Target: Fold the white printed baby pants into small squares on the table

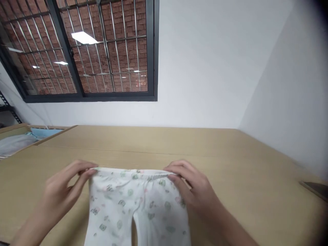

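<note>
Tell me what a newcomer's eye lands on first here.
First, the small white printed baby pants lying on the tan table, low in the middle. The left hand and right hand pinch the two ends of their waistband. Above left, a dark-framed window shows a brick wall.

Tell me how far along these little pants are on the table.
Done: the pants lie flat on the table, waistband away from the person, legs toward them and unfolded. In hand: the left hand and right hand each pinch a waistband corner. Left: no fold shows yet. A box with other cloth sits at far left.
</note>
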Tool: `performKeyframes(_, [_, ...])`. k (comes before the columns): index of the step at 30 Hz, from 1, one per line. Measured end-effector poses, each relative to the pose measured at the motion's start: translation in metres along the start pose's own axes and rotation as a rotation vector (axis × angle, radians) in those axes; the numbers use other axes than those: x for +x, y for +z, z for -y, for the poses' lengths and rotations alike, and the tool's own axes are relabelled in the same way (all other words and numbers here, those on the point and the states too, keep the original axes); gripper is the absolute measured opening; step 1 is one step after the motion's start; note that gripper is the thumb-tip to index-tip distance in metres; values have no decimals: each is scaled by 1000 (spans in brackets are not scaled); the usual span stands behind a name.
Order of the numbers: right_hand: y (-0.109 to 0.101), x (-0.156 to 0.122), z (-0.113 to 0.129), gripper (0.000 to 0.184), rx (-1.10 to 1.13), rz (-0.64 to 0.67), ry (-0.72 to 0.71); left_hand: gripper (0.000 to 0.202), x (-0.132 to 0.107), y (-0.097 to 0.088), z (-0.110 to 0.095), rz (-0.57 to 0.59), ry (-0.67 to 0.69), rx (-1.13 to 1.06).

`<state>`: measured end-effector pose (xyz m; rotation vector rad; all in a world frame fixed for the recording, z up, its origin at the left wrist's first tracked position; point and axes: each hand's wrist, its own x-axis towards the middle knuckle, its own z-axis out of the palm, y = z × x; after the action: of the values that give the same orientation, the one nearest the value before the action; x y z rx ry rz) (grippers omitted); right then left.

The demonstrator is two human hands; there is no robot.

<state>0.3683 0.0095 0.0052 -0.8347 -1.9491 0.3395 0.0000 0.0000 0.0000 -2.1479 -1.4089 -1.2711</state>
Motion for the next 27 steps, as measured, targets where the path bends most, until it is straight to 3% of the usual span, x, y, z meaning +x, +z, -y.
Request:
performKeyframes(3, [-17,12,-37,26,-149,12,53,20,30,49,-5,47,46,-85])
performKeyframes(6, [-20,19,-89,29,-226,99,171,24,45,102,-3,214,26,-118])
performKeyframes(10, [-10,28,-162,26,-292,137,298,31,59,177,14,372,-4,-88])
performKeyframes(16, [17,52,-241,17,-351,101,361,27,85,272,45,449,-107,20])
performKeyframes(21, [33,66,-284,19,-385,85,417,20,98,313,48,457,-268,108])
performKeyframes(27, [39,67,-304,19,-428,124,467,16,104,327,38,527,-383,131])
